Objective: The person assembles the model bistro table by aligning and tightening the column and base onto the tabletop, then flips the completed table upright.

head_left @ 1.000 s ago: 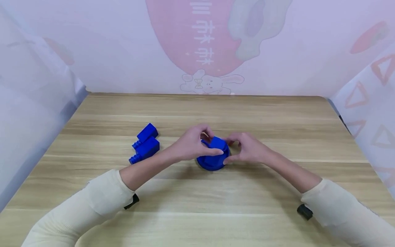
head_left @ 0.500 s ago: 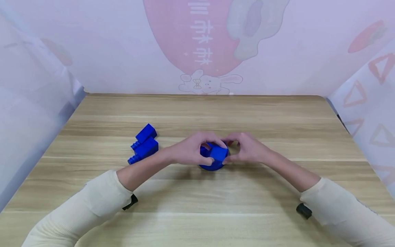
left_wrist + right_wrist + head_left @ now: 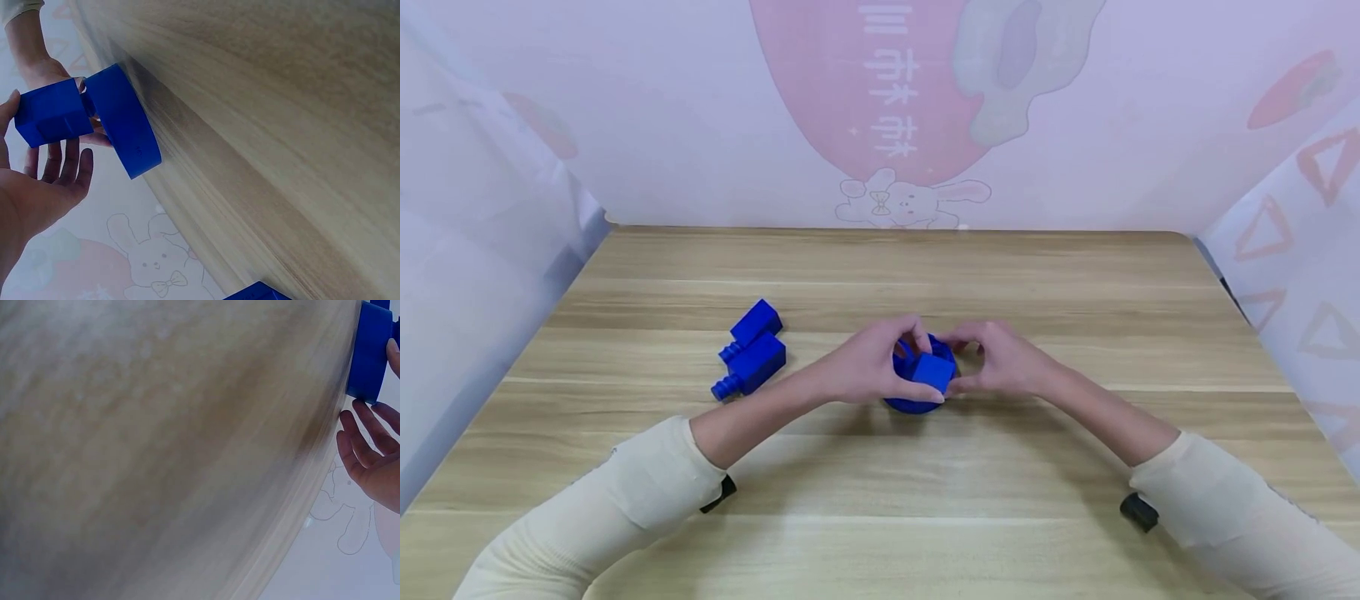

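Both forearms reach in from the near edge of the wooden table (image 3: 1075,275) and meet at its middle. The left hand (image 3: 868,367) pinches a blue block (image 3: 933,372) between thumb and curled fingers, holding it over the blue ring (image 3: 917,403), which lies flat on the table. In the left wrist view the block (image 3: 53,119) sits just beside the ring's (image 3: 125,128) rim, its flat faces tilted a little; whether it touches the ring is hard to tell. The right hand (image 3: 1000,360) curls round the ring's right side, thumb and forefinger on its rim. The right wrist view is blurred and shows only the ring's edge (image 3: 370,353) and some fingertips (image 3: 359,447). Two more blue pieces (image 3: 751,347) lie together well to the left, long axes slanting toward the far right.
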{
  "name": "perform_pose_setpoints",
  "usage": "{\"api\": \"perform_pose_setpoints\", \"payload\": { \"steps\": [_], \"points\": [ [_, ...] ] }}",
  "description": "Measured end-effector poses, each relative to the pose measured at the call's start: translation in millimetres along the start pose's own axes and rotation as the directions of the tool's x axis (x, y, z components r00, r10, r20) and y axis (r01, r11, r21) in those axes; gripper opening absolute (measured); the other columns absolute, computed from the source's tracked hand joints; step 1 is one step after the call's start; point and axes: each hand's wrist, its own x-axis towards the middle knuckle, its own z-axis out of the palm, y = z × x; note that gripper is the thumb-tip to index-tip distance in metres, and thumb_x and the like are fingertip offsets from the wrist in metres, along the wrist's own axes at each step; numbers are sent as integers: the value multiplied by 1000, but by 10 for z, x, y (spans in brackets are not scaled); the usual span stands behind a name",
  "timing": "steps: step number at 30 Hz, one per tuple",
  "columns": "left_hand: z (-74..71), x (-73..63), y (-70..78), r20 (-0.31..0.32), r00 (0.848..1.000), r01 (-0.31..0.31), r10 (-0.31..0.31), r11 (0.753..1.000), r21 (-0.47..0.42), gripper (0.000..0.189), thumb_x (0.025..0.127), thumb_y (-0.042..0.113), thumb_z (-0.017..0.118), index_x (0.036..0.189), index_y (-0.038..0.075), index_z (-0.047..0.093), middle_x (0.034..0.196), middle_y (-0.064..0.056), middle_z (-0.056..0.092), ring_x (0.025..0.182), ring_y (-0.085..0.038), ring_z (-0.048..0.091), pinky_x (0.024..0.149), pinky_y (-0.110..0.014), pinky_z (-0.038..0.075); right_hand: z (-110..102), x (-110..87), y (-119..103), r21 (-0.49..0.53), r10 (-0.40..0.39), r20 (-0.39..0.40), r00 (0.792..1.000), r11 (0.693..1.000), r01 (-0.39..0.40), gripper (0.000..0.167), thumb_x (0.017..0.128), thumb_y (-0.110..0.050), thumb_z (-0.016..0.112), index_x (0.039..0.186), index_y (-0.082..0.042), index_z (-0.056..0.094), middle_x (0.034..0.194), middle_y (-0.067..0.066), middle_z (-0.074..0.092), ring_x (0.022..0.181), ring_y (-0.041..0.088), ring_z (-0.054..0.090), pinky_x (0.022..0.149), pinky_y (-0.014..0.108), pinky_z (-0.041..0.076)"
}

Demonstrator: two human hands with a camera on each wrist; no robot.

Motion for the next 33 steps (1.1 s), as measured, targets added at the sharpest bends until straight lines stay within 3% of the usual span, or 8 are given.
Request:
{"api": "perform_pose_setpoints", "payload": {
  "steps": [8, 13, 18, 22, 28, 33],
  "points": [
    [-78, -8, -24, 24, 986, -166, 165, 986, 30, 39, 80, 16, 91, 109, 5, 68, 110, -6, 70, 110, -23, 64, 98, -42, 54, 13, 6, -3, 7, 0, -11, 1000, 1000, 1, 63, 73, -22, 95, 127, 0, 71, 110, 9, 76, 104, 28, 69, 84, 48, 57],
    [-64, -23, -24, 19, 992, -126, 126, 991, 51, 48, 78, 19, 93, 113, 3, 67, 111, -7, 70, 108, -25, 65, 96, -42, 55, 17, 3, 12, 13, -7, -11, 1000, 1000, 7, 62, 74, -21, 96, 127, 0, 72, 109, 8, 76, 103, 27, 69, 84, 47, 57],
    [10, -16, -2, -12, 997, -68, 70, 993, 94, 55, 71, 27, 98, 105, 7, 60, 107, -7, 69, 101, -25, 63, 90, -40, 57, 7, 1, 21, 21, -2, -2, 1000, 1000, 2, 63, 75, -19, 95, 128, 1, 70, 110, 9, 75, 104, 28, 69, 82, 46, 56],
    [26, -19, 31, -14, 998, -61, 62, 993, 102, 52, 72, 27, 97, 103, 8, 59, 109, -9, 68, 101, -26, 64, 89, -40, 58, 8, -4, 27, 28, 2, 1, 1000, 1000, -3, 63, 75, -19, 94, 129, 2, 70, 111, 9, 76, 105, 27, 69, 81, 46, 56],
    [-34, -49, 16, 44, 992, -119, 116, 989, 91, 44, 79, 19, 88, 113, 6, 63, 116, -10, 68, 108, -27, 63, 93, -37, 56, 6, -6, 10, 39, 12, 4, 1000, 999, -13, 66, 75, -20, 95, 131, 2, 68, 111, 8, 75, 106, 25, 68, 82, 44, 55],
    [-110, -61, -40, 117, 973, -204, 200, 979, 26, 41, 80, 9, 77, 119, 5, 68, 124, -11, 67, 113, -27, 59, 94, -38, 53, 7, 5, 11, 36, 21, 6, 1000, 999, -22, 65, 75, -22, 95, 131, 1, 69, 111, 7, 75, 104, 25, 68, 81, 43, 55]
  ]
}}
